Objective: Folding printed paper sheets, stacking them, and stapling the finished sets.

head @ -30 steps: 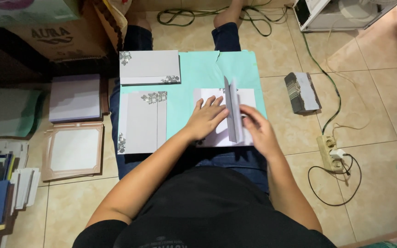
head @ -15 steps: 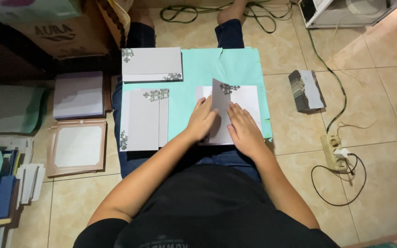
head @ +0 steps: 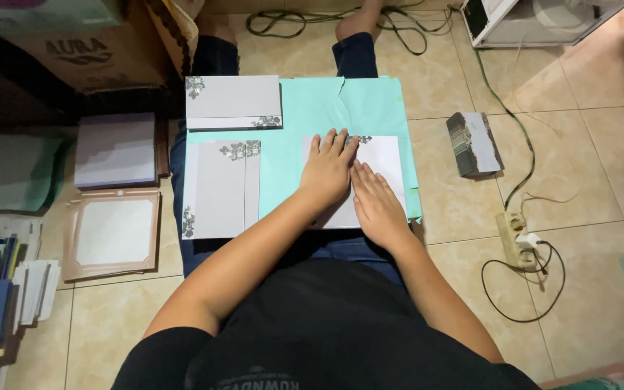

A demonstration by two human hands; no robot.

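Two flat, open palms, left hand [head: 328,172] and right hand [head: 375,204], grip nothing; I press grey card [head: 383,160] creasing toward 12 o'clock.

Upper left of frame: brown cardboard box [head: 74,54] with dark printed lettering on its side, a pale green box [head: 45,11] stacked on top at the frame edge. Right of centre, on the tiled floor: small grey-and-dark rectangular packet [head: 474,143], lying flat. No screens seen.
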